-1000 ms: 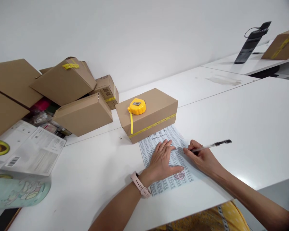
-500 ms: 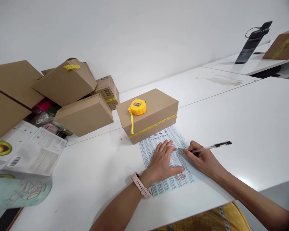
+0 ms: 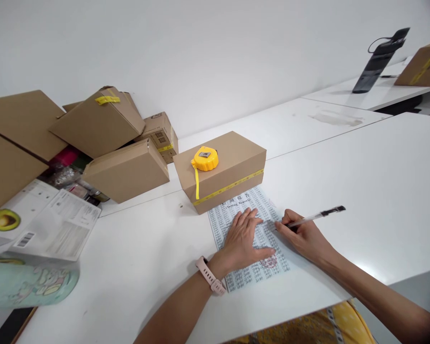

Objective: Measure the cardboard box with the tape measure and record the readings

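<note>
A printed sheet headed "Testing Report" lies on the white table, with dense rows of characters and a red stamp. My left hand rests flat on it, fingers stretched out and thumb spread to the right. In my right hand a clear pen with a black cap is pinched, its tip down at the sheet's right part. Just beyond the sheet stands a brown cardboard box with yellow tape along its side. On top of the box sits a yellow tape measure, its end hanging over the front edge.
Several cardboard boxes are piled at the left, beside a white printed package and a mint-green bottle. A dark water bottle and a taped box stand far right. The table's front edge is close to me.
The view has shifted very slightly. My right hand and the pen have moved a tiny bit to the right; my left hand stays in place on the sheet.
</note>
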A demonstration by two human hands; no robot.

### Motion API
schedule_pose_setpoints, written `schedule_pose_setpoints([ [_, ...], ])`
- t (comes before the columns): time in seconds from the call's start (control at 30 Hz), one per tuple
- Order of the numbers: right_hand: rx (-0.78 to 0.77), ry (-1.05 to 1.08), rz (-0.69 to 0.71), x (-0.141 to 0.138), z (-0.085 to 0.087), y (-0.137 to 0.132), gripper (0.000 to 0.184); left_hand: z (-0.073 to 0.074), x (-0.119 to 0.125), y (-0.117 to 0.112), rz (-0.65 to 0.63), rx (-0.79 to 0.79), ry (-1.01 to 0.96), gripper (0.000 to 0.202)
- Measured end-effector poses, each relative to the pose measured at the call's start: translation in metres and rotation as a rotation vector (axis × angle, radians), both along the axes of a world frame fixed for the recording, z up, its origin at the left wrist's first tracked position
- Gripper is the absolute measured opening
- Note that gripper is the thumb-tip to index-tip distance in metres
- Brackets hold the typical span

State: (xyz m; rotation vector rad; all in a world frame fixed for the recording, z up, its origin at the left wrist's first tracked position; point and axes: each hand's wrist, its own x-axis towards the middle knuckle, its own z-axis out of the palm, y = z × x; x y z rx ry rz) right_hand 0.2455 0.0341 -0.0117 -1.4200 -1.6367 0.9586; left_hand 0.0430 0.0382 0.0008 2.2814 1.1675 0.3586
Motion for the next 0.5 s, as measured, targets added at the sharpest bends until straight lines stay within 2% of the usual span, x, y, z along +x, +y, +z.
schedule_pose_setpoints([
  [0.5, 0.021, -0.017, -0.014, 0.003, -0.01, 0.003, 0.031, -0.003, -0.001, 0.001, 0.002, 0.002, 0.002, 0.071],
])
